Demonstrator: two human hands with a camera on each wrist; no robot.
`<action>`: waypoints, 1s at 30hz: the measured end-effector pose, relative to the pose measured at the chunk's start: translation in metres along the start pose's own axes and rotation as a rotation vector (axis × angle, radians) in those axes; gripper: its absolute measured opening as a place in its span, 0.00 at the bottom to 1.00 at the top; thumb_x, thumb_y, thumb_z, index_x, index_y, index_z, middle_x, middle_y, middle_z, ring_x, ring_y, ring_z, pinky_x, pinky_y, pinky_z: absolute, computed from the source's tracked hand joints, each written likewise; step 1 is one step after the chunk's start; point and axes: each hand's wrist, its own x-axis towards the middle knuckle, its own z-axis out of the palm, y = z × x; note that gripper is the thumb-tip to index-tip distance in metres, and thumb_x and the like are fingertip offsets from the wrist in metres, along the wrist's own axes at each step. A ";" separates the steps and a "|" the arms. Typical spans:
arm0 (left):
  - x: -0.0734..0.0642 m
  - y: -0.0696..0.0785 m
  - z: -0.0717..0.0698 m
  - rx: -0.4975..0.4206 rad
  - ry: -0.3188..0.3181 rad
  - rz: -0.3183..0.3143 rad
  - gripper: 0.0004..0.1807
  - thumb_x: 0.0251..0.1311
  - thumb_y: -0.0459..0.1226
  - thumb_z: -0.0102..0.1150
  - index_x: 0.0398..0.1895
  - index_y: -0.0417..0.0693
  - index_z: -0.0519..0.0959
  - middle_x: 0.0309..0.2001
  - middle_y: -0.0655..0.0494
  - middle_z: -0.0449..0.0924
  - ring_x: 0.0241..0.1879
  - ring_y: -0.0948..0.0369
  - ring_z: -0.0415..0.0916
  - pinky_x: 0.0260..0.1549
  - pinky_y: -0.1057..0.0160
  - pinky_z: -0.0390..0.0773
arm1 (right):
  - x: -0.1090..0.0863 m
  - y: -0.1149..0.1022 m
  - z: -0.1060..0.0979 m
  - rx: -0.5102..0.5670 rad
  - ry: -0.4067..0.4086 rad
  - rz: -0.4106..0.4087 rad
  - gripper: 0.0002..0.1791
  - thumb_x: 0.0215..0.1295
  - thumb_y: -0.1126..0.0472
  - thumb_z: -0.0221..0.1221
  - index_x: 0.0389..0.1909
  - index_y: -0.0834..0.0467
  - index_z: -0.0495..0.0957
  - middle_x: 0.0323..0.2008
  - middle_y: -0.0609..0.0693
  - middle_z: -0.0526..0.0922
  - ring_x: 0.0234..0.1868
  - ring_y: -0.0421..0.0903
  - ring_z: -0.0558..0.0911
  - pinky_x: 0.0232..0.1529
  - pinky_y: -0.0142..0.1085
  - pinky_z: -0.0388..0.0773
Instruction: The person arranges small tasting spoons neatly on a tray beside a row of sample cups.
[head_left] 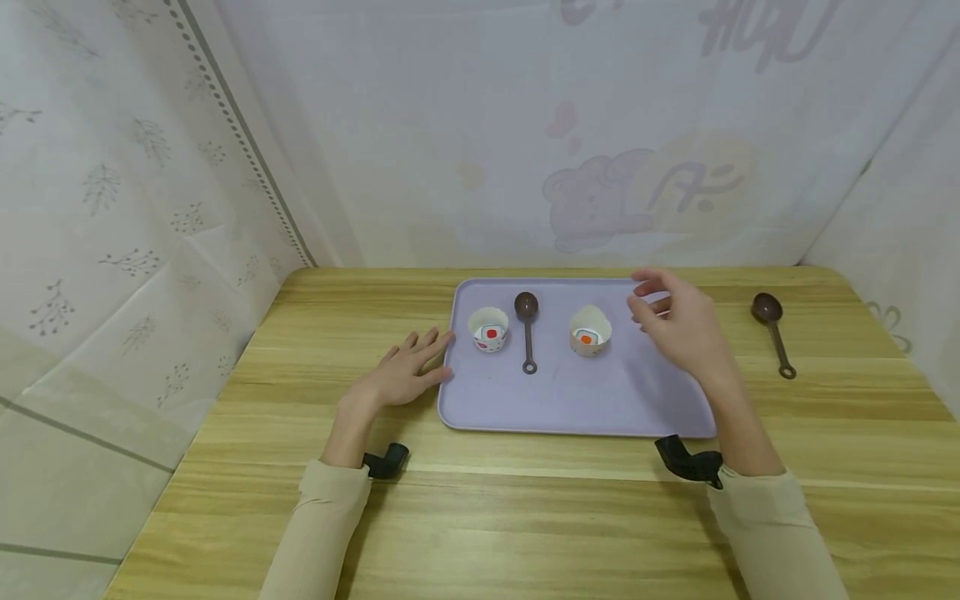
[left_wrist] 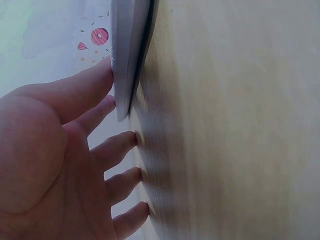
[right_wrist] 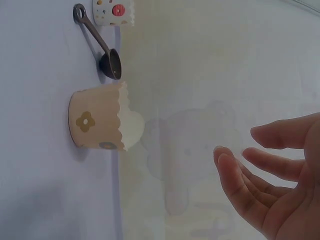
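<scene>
My left hand (head_left: pixel 399 372) lies with spread fingers at the left edge of a lilac tray (head_left: pixel 510 408). In the left wrist view its thumb touches the tray rim (left_wrist: pixel 129 55), and other fingertips rest on the table. The right hand (head_left: pixel 678 321) hovers over the tray's right side, fingers loosely bent and holding nothing. Nearest to it is a tan paper baking cup (right_wrist: pixel 97 117) with a scalloped rim, a small orange-marked piece inside. Farther left stand a brown measuring spoon (head_left: pixel 528 333) and a white patterned paper cup (head_left: pixel 489 344) with a red-marked piece inside.
A second brown measuring spoon (head_left: pixel 776 337) lies on the wooden table (head_left: pixel 525 533), right of the tray. Pale printed curtains (head_left: pixel 420 125) hang behind the table and at both sides. A black camera mount (head_left: pixel 686 462) sits at the right wrist.
</scene>
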 end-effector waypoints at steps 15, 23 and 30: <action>0.000 -0.002 0.000 0.000 -0.008 -0.002 0.36 0.77 0.51 0.46 0.82 0.52 0.49 0.80 0.41 0.42 0.78 0.37 0.31 0.73 0.36 0.33 | 0.003 0.017 -0.020 -0.007 0.001 0.054 0.22 0.75 0.58 0.56 0.64 0.64 0.72 0.49 0.63 0.81 0.31 0.25 0.79 0.29 0.22 0.78; 0.000 -0.002 0.000 -0.004 -0.005 0.012 0.36 0.77 0.50 0.46 0.82 0.50 0.49 0.80 0.40 0.42 0.77 0.36 0.31 0.72 0.34 0.33 | 0.001 0.025 -0.031 -0.022 0.013 0.065 0.21 0.76 0.57 0.55 0.63 0.63 0.73 0.49 0.63 0.81 0.30 0.23 0.78 0.29 0.22 0.78; 0.000 -0.001 0.000 0.002 -0.003 0.014 0.36 0.77 0.50 0.46 0.82 0.50 0.50 0.80 0.39 0.42 0.77 0.36 0.32 0.72 0.34 0.34 | 0.000 0.032 -0.041 -0.021 0.017 0.080 0.22 0.76 0.56 0.54 0.64 0.64 0.72 0.49 0.63 0.81 0.30 0.27 0.80 0.30 0.23 0.79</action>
